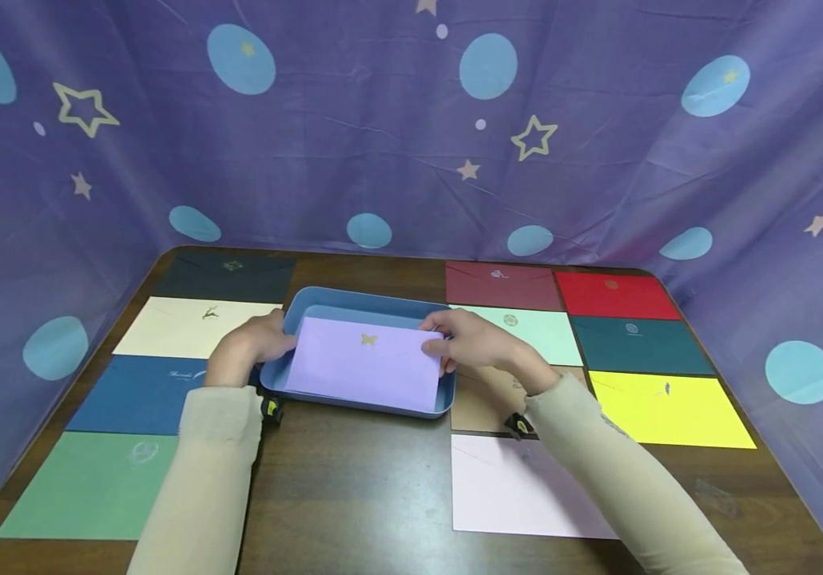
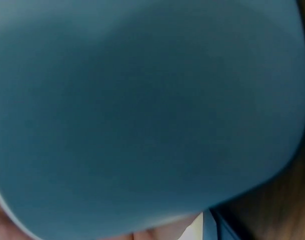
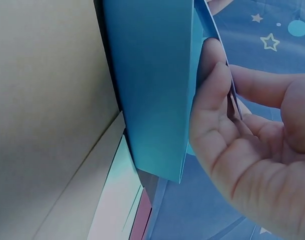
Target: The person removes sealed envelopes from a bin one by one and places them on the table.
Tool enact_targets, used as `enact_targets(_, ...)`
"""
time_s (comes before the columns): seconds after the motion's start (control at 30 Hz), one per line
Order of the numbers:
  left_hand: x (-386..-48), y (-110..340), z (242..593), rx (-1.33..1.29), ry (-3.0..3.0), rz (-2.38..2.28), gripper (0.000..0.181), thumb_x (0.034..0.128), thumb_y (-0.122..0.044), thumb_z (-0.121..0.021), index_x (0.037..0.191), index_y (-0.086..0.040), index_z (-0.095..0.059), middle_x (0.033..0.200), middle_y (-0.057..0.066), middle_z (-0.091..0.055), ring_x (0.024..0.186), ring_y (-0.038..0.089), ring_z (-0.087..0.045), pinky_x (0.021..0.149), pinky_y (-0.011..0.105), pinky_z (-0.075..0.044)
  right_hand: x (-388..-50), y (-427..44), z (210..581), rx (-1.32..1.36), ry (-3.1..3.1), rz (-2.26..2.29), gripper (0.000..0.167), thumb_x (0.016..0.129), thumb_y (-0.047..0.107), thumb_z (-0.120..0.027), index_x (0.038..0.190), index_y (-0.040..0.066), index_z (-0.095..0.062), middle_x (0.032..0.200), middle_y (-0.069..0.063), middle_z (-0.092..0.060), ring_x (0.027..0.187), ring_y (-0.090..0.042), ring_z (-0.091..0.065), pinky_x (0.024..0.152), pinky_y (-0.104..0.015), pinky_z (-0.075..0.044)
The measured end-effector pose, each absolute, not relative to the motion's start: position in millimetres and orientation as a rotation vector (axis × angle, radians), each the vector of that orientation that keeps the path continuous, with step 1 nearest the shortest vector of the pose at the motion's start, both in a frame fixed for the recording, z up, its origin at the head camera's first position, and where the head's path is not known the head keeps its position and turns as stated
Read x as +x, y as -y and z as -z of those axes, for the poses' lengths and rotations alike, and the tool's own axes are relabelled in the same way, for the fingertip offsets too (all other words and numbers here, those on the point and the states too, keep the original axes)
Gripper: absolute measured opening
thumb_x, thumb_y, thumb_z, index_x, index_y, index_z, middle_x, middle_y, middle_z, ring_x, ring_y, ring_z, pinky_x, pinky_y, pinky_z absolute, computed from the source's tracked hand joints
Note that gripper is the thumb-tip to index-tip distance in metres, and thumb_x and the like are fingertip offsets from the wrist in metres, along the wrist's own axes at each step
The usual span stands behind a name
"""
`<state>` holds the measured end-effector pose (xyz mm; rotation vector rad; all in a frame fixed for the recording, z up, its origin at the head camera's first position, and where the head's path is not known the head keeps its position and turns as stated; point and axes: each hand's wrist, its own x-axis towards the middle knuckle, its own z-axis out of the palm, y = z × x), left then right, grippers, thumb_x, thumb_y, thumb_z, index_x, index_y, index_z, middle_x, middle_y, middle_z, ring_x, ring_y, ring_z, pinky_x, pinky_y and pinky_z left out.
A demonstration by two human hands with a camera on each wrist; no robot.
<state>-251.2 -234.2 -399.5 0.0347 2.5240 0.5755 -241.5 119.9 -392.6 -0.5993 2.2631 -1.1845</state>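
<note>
A lilac envelope (image 1: 364, 367) with a gold butterfly lies tilted over a shallow blue tray (image 1: 375, 301) mid-table. My right hand (image 1: 472, 339) pinches the envelope's right edge, thumb on one face and fingers behind; the right wrist view shows this right hand (image 3: 252, 130) beside the blue tray wall (image 3: 147, 90). At the other end my left hand (image 1: 256, 343) holds the envelope's left edge near the tray rim, its fingers partly hidden. In the left wrist view the tray's outer wall (image 2: 152, 120) fills most of the picture and covers nearly all of the hand.
Left of the tray lie black (image 1: 224, 278), cream (image 1: 174, 327), blue (image 1: 127, 391) and green (image 1: 88, 479) envelopes. To the right are maroon (image 1: 526, 291), mint (image 1: 555, 339), brown (image 1: 479, 403), pale pink (image 1: 505, 487), red (image 1: 616, 299), teal (image 1: 642, 351) and yellow (image 1: 677, 415) ones. A purple curtain (image 1: 383, 160) surrounds the table.
</note>
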Motion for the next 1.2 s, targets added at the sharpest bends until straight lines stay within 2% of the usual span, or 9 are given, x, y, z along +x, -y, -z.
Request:
enact_targets(0.27, -248.7, 237.3, 397.6, 0.050, -2.532, -0.575, 0.070, 0.1069, -0.021, -0.042, 0.156, 0.022, -0.018, 0.149, 0.042, -0.041, 0.115, 0.043, -0.054, 0.099, 0.056, -0.048, -237.0, -131.0, 386.0, -0.621, -2.253, 1.241, 0.023, 0.106, 0.006, -0.062, 0.127, 0.002, -0.068, 0.103, -0.012, -0.073, 0.075, -0.023, -0.073, 0.076, -0.042, -0.062)
enact_targets(0.53, -247.9, 237.9, 398.9, 0.024, -2.528, -0.573, 0.071, 0.1089, -0.020, -0.043, 0.158, 0.020, -0.012, 0.156, 0.044, -0.033, 0.125, 0.045, -0.052, 0.109, 0.062, -0.044, -232.7, -161.2, 373.7, -0.607, -2.294, 1.254, 0.022, 0.105, 0.006, -0.062, 0.127, 0.003, -0.069, 0.104, -0.013, -0.073, 0.078, -0.030, -0.071, 0.079, -0.055, -0.061)
enact_targets(0.77, -249.0, 234.9, 400.3, 0.058, -2.528, -0.589, 0.067, 0.1067, -0.018, -0.045, 0.157, 0.018, -0.018, 0.144, 0.040, -0.047, 0.111, 0.041, -0.058, 0.091, 0.051, -0.051, -222.6, -231.2, 360.1, -0.573, -2.370, 1.172, 0.026, 0.105, 0.009, -0.064, 0.130, 0.003, -0.065, 0.104, -0.014, -0.072, 0.080, -0.031, -0.070, 0.076, -0.043, -0.061)
enact_targets(0.87, -250.4, 232.4, 399.7, 0.080, -2.536, -0.585, 0.067, 0.1065, -0.018, -0.045, 0.156, 0.018, -0.019, 0.145, 0.041, -0.046, 0.112, 0.041, -0.058, 0.092, 0.052, -0.050, -212.1, -270.8, 352.2, -0.530, -2.391, 1.143, 0.027, 0.106, 0.012, -0.066, 0.131, 0.002, -0.063, 0.094, -0.013, -0.069, 0.079, -0.032, -0.070, 0.077, -0.040, -0.061)
enact_targets(1.0, -253.1, 229.9, 399.2, 0.083, -2.535, -0.582, 0.067, 0.1065, -0.017, -0.046, 0.156, 0.019, -0.019, 0.147, 0.042, -0.044, 0.116, 0.042, -0.057, 0.096, 0.054, -0.051, -194.9, -322.2, 340.9, -0.509, -2.417, 1.106, 0.027, 0.107, 0.013, -0.064, 0.130, -0.001, -0.062, 0.092, -0.012, -0.070, 0.077, -0.031, -0.070, 0.073, -0.035, -0.059)
enact_targets(1.07, -253.5, 228.7, 398.4, 0.072, -2.529, -0.584, 0.067, 0.1068, -0.017, -0.046, 0.156, 0.019, -0.018, 0.148, 0.043, -0.043, 0.119, 0.043, -0.057, 0.098, 0.056, -0.051, -186.3, -346.8, 335.7, -0.497, -2.441, 1.081, 0.025, 0.107, 0.012, -0.063, 0.129, 0.000, -0.062, 0.096, -0.011, -0.073, 0.077, -0.030, -0.069, 0.071, -0.034, -0.058)
enact_targets(1.2, -254.1, 227.7, 398.0, 0.048, -2.514, -0.583, 0.069, 0.1073, -0.018, -0.046, 0.158, 0.019, -0.016, 0.150, 0.043, -0.041, 0.123, 0.044, -0.056, 0.102, 0.058, -0.049, -171.2, -395.1, 328.6, -0.449, -2.511, 1.008, 0.022, 0.109, 0.012, -0.059, 0.130, 0.004, -0.061, 0.088, -0.008, -0.069, 0.074, -0.026, -0.065, 0.068, -0.032, -0.054)
